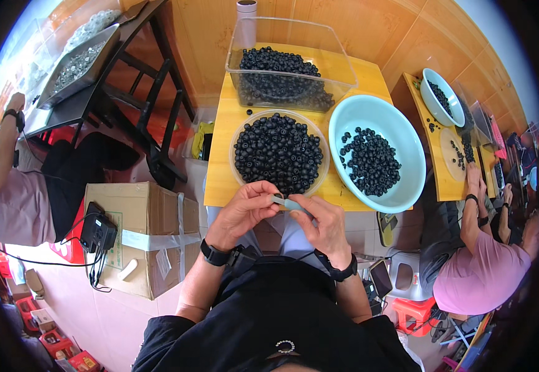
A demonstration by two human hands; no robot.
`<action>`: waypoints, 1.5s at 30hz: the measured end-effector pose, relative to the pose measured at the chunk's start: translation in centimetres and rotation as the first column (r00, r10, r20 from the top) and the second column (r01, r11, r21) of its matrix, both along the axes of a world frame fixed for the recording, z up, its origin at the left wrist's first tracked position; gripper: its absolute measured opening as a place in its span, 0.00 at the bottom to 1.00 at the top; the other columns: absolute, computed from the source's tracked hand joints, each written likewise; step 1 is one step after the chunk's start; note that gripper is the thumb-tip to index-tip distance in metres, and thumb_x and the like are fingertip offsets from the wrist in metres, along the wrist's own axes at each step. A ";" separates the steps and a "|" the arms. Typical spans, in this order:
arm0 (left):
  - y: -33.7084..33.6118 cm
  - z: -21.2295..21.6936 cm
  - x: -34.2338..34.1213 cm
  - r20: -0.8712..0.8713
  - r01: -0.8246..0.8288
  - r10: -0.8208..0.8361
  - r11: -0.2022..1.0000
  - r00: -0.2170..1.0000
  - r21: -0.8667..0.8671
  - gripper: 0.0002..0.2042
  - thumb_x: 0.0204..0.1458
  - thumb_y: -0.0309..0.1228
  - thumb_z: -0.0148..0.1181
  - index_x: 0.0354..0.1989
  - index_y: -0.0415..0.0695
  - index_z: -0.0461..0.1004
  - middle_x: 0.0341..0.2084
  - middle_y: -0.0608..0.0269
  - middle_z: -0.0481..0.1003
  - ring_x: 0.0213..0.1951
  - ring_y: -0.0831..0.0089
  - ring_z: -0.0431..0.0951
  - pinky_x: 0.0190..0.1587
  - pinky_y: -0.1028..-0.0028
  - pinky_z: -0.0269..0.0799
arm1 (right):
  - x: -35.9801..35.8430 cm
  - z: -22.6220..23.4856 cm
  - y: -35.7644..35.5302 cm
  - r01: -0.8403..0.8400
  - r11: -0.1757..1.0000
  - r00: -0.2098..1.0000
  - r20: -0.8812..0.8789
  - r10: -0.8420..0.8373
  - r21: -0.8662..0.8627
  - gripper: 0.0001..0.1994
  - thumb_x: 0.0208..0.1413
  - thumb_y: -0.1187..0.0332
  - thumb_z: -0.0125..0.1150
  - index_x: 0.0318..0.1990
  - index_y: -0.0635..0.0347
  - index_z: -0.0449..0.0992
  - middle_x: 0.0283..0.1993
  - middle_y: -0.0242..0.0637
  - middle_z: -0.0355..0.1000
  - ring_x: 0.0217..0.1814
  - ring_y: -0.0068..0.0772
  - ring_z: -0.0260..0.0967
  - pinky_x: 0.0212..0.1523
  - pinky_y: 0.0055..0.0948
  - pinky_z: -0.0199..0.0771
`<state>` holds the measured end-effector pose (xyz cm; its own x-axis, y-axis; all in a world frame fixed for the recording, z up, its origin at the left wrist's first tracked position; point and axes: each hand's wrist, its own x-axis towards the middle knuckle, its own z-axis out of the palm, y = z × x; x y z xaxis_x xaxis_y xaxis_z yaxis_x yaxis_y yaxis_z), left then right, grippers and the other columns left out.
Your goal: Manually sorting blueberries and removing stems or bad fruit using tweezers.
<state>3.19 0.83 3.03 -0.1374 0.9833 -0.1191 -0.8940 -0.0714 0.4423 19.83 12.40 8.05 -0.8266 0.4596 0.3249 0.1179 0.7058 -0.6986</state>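
My two hands meet just past the near edge of the yellow table, in front of a shallow round tray (236,162) heaped with small black round parts (278,149), some showing a hole. My left hand (244,211) is closed in a pinch at the tip of a small tool; a tiny dark piece seems to sit between its fingertips, too small to name. In a pinch too, my right hand (324,224) grips the small pale blue-grey tool (290,204). Right of the tray stands a light blue basin (410,177) with more black parts inside.
A clear plastic bin (337,80) of black parts stands at the back of the table (220,142), near a pink bottle (246,28). A taped cardboard box (120,235) is on the left floor. People work at both sides; a red stool (413,316) stands right.
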 end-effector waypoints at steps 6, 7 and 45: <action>-0.6 0.9 0.3 -0.026 0.093 -0.090 0.985 0.996 0.142 0.07 0.52 0.21 0.59 0.39 0.38 0.72 0.35 0.58 0.77 0.33 0.73 0.81 0.37 0.79 0.80 | 0.9 -3.4 2.9 0.238 0.964 0.971 -0.066 -0.232 0.120 0.09 0.52 0.70 0.61 0.39 0.63 0.78 0.30 0.44 0.76 0.23 0.38 0.73 0.24 0.33 0.70; -0.7 0.8 0.2 -0.019 0.056 -0.055 0.994 0.998 0.094 0.07 0.52 0.20 0.59 0.39 0.38 0.72 0.35 0.58 0.77 0.33 0.73 0.81 0.37 0.80 0.80 | 1.2 -2.8 2.8 0.234 0.970 0.972 -0.048 -0.231 0.064 0.09 0.52 0.70 0.61 0.40 0.64 0.78 0.30 0.45 0.75 0.23 0.37 0.72 0.24 0.32 0.69; 0.5 -2.4 -4.2 -0.918 -0.598 0.100 0.784 0.383 -0.164 0.08 0.44 0.21 0.64 0.35 0.38 0.77 0.26 0.63 0.78 0.24 0.78 0.76 0.29 0.79 0.74 | 4.0 1.8 6.0 0.563 0.777 0.764 -0.183 -0.619 -0.282 0.20 0.45 0.80 0.64 0.49 0.62 0.73 0.31 0.32 0.67 0.29 0.22 0.63 0.29 0.22 0.65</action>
